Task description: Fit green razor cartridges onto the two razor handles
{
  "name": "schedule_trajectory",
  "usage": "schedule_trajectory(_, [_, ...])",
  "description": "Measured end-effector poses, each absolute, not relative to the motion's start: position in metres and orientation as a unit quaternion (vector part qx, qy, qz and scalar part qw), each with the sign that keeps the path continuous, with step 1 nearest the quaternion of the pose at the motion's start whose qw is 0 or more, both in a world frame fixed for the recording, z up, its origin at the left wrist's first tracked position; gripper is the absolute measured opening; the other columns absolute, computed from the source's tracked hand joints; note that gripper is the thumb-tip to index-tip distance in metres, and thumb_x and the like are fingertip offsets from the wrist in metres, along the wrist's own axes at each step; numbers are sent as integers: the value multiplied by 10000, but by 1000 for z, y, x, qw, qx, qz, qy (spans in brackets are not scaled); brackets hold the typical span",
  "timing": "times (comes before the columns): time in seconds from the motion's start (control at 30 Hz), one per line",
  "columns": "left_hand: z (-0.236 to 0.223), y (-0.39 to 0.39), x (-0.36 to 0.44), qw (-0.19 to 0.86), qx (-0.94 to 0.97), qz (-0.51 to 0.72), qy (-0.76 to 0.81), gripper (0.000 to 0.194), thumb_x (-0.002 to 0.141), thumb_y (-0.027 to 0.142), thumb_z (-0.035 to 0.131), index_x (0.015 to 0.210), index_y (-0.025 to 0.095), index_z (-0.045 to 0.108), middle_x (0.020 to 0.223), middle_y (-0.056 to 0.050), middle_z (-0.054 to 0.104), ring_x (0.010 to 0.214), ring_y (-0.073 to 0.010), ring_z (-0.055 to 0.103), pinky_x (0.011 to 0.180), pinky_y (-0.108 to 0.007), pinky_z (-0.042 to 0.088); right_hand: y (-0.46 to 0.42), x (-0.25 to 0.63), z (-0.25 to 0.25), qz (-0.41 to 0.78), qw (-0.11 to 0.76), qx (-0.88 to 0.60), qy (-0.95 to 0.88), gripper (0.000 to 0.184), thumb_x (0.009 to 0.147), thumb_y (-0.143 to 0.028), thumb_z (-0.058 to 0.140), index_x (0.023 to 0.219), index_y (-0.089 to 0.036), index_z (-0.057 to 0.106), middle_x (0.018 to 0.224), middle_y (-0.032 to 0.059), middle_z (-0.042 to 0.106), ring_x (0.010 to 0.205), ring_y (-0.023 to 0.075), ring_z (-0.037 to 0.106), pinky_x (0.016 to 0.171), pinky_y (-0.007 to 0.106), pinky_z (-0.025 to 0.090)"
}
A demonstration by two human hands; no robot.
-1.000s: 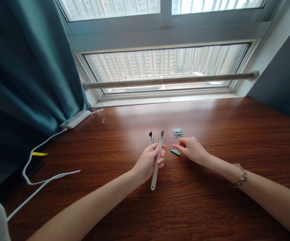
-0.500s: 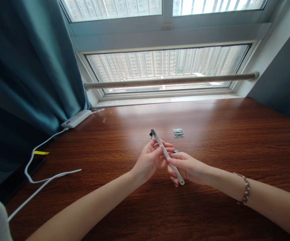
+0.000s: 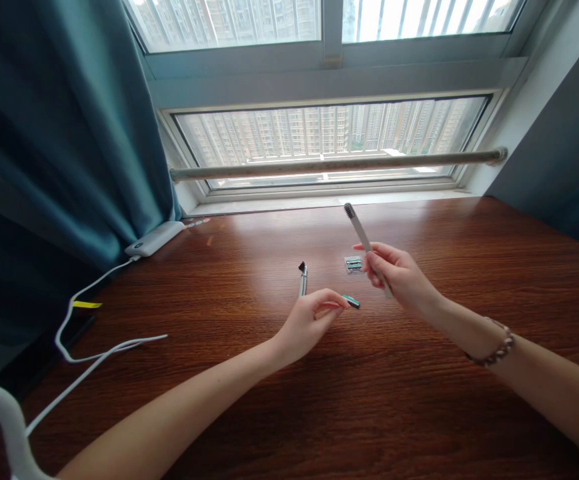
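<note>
A pale grey toothbrush is raised at a tilt over the table, its dark bristles at the upper end. My right hand is closed around its handle. My left hand is lower, near the table, thumb and forefinger brought together at the near end of a small teal and black razor cartridge. Just beyond my left hand lies a silver razor handle with a black tip, its lower part hidden by the hand. A clear case with razor blades rests behind the right fingers, partly covered.
The brown wooden table runs to a window with a horizontal rail. On the left are a white power bank, its white cable, a yellow strip and a blue curtain. A white curved tube fills the lower left corner.
The toothbrush, earlier in both hands, is now only in my right hand, lifted up and to the right. My left hand has let go of it and come down beside the cartridge.
</note>
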State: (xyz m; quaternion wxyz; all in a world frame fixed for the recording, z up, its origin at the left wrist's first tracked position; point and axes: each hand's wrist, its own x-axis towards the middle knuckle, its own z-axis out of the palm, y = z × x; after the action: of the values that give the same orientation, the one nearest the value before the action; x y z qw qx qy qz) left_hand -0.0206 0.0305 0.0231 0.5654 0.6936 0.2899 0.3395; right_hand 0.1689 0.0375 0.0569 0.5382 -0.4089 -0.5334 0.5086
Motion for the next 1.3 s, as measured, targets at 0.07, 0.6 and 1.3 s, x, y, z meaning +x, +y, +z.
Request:
schedule_trajectory(0.07, [21,28,-21,537,722,332,283,163,819,211,479,882,125,602,949,-104,616,948,-179,564,864,-300,426,41,179,64,438,545,-435,-567,285,776,-342,541,1009,-183,581,666,-25,491,476,59,362,425,221,243])
schedule_trajectory(0.6, [16,43,-31,93,863,274,415,104,814,228,471,862,180,550,914,-57,569,908,-196,505,821,-320,406,38,288,-21,-20,252,-681,-687,224,806,-262,475,897,-176,661,785,56,633,731,194,577,672,290,414])
schedule_trajectory(1.3, [-5,115,27,119,835,216,492,302,713,289,604,971,142,550,1008,-80,570,960,-186,525,835,-274,392,31,177,-15,80,299,-553,-773,222,712,-397,629,817,-204,661,785,29,599,730,162,556,662,259,443])
